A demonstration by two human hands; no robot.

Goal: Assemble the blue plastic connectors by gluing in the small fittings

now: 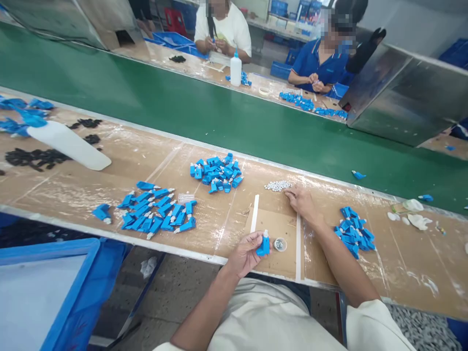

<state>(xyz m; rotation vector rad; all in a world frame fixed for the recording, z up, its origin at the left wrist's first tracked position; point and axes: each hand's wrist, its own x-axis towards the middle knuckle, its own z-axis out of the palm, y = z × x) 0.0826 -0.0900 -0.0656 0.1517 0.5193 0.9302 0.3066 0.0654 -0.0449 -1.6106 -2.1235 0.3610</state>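
Observation:
My left hand point(245, 254) is closed around a blue plastic part with a white nozzle-like tip point(263, 244), held upright just above the table's front edge. Close to its right stands a small round clear cup point(280, 244) with something shiny inside. My right hand point(302, 202) reaches out to a little pile of small whitish-grey pieces point(278, 185). Its fingertips are drawn together at the pile's right edge; whatever they pinch is too small to make out. Loose blue parts lie in one heap point(218, 171) at the middle, another point(157, 209) to the left and a third point(354, 231) beside my right forearm.
A green conveyor belt point(183, 102) runs behind the cardboard-covered table point(212, 214). At left, a white bottle point(73, 144) lies near black pieces point(34, 157). A blue crate point(91, 282) stands below left. Two people point(224, 29) point(314, 63) work across the belt.

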